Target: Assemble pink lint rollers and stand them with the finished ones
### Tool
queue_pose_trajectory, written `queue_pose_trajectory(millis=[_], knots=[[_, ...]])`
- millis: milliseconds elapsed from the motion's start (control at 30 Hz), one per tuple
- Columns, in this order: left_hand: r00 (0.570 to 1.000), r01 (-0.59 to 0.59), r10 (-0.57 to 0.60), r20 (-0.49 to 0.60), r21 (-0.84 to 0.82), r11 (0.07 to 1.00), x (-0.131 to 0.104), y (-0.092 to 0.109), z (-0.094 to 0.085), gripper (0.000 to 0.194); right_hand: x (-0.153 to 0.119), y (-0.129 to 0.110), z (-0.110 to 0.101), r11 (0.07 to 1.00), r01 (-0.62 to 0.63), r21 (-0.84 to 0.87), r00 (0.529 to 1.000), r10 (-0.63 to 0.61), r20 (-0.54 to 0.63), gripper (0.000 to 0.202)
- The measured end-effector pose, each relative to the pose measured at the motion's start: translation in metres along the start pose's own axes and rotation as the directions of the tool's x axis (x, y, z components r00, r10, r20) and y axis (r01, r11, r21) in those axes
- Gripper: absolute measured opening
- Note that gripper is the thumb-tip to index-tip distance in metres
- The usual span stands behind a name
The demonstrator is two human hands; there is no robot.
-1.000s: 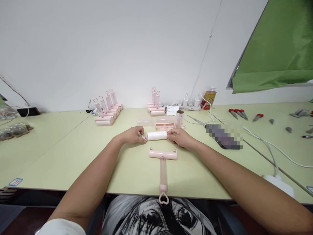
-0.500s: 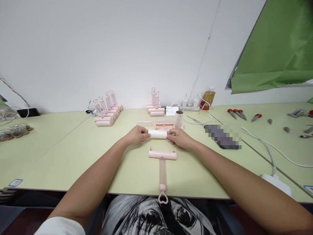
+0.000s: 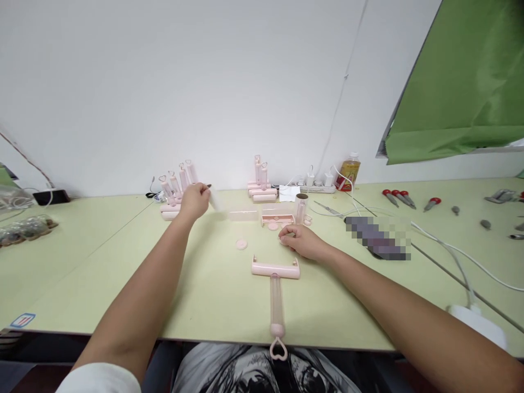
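A: In the head view, what do the hands have?

B: The left hand (image 3: 195,201) grips a white, tube-shaped roll (image 3: 215,200) near its upper end. The right hand (image 3: 302,242) has thumb and fingers closed on a small pale-pink plastic piece (image 3: 282,239), mostly hidden by them.

A: Where is the roll?

B: Left of the middle, beside a flat, clear plastic panel (image 3: 243,215). Blur leaves me unsure whether its lower end touches the yellow-green tabletop (image 3: 102,262).

A: How far along is the work?

B: Partway, I'd judge. The pink, T-shaped plastic frame with a clear handle (image 3: 275,270) lies with nothing between its two end arms, and a flat, round pink disc (image 3: 241,244) lies loose beyond it, to the left. So the pieces are apart, and joining any of them is undone. The pink rollers with upright clear handles (image 3: 263,183) at the back look whole.

A: And which way do things point?

B: The roll's long axis slants: upper end at the left fingertips, lower end down to the right. The frame's crossbar runs left to right; its handle points at the person, its end arms toward the wall.
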State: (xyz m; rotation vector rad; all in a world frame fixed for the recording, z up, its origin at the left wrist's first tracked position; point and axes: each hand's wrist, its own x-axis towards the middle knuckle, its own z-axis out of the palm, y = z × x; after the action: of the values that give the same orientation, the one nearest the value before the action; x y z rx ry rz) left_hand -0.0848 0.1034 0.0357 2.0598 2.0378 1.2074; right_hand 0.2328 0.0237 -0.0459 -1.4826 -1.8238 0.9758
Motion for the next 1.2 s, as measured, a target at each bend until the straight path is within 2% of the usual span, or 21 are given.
queue_pose_trajectory(millis=[100, 233, 333, 400, 433, 467, 500, 567, 600, 667, 733, 867, 967, 1067, 1133, 1200], knots=[[0.991, -0.035, 0.015, 0.135, 0.145, 0.989, 0.005, -0.002, 0.021, 0.02, 0.0, 0.001, 0.0, 1.0, -0.019, 0.01, 1.0, 0.018, 0.007, 0.017], [0.979, -0.024, -0.011, 0.204, 0.167, 0.986, 0.002, -0.002, 0.034, 0.021, -0.001, 0.001, 0.0, 0.999, -0.029, 0.021, 1.0, 0.028, 0.009, 0.016], [0.99, -0.007, -0.025, 0.141, 0.223, 0.975, -0.01, 0.008, 0.03, 0.028, -0.002, -0.002, 0.0, 0.998, -0.052, 0.027, 0.999, 0.051, 0.017, 0.016], [0.997, -0.036, 0.019, 0.069, 0.263, 0.964, -0.025, 0.022, 0.026, 0.032, -0.003, -0.006, 0.001, 0.993, -0.092, 0.069, 0.995, 0.088, 0.051, 0.019], [0.994, -0.091, 0.07, 0.089, 0.259, 0.962, -0.034, 0.031, 0.025, 0.03, -0.004, -0.008, 0.002, 0.988, -0.107, 0.108, 0.992, 0.099, 0.074, 0.019], [0.973, -0.169, 0.126, 0.194, 0.229, 0.959, -0.045, 0.04, 0.025, 0.026, -0.004, -0.01, 0.004, 0.981, -0.117, 0.155, 0.99, 0.102, 0.096, 0.02], [0.921, -0.254, 0.182, 0.346, 0.176, 0.951, -0.055, 0.05, 0.026, 0.023, -0.004, -0.012, 0.005, 0.972, -0.122, 0.202, 0.988, 0.1, 0.118, 0.02], [0.773, -0.323, 0.215, 0.597, 0.078, 0.943, -0.073, 0.065, 0.031, 0.019, -0.005, -0.015, 0.007, 0.948, -0.124, 0.294, 0.985, 0.083, 0.148, 0.02], [0.714, -0.337, 0.206, 0.669, 0.069, 0.939, -0.08, 0.071, 0.035, 0.019, -0.005, -0.016, 0.008, 0.934, -0.123, 0.335, 0.985, 0.072, 0.159, 0.02], [0.649, -0.346, 0.172, 0.742, 0.086, 0.934, -0.088, 0.078, 0.044, 0.018, -0.004, -0.015, 0.01, 0.908, -0.117, 0.401, 0.983, 0.049, 0.177, 0.019], [0.628, -0.349, 0.164, 0.761, 0.087, 0.933, -0.089, 0.082, 0.052, 0.016, -0.002, -0.013, 0.01, 0.886, -0.114, 0.45, 0.982, 0.031, 0.188, 0.016], [0.599, -0.358, 0.22, 0.77, 0.011, 0.934, -0.087, 0.095, 0.061, 0.012, 0.001, -0.009, 0.01, 0.856, -0.129, 0.501, 0.981, 0.037, 0.191, 0.016], [0.554, -0.372, 0.266, 0.789, -0.051, 0.927, -0.087, 0.106, 0.064, 0.011, 0.003, -0.008, 0.011, 0.839, -0.147, 0.524, 0.981, 0.053, 0.189, 0.015], [0.516, -0.363, 0.286, 0.808, -0.096, 0.927, -0.087, 0.108, 0.067, 0.007, 0.003, -0.008, 0.011, 0.836, -0.151, 0.528, 0.981, 0.062, 0.183, 0.014], [0.525, -0.349, 0.29, 0.8, -0.109, 0.931, -0.086, 0.102, 0.07, 0.009, 0.003, -0.008, 0.011, 0.837, -0.151, 0.527, 0.982, 0.066, 0.177, 0.013], [0.558, -0.328, 0.284, 0.779, -0.107, 0.938, -0.081, 0.092, 0.071, 0.012, 0.002, -0.009, 0.011, 0.833, -0.147, 0.533, 0.983, 0.065, 0.17, 0.012]])
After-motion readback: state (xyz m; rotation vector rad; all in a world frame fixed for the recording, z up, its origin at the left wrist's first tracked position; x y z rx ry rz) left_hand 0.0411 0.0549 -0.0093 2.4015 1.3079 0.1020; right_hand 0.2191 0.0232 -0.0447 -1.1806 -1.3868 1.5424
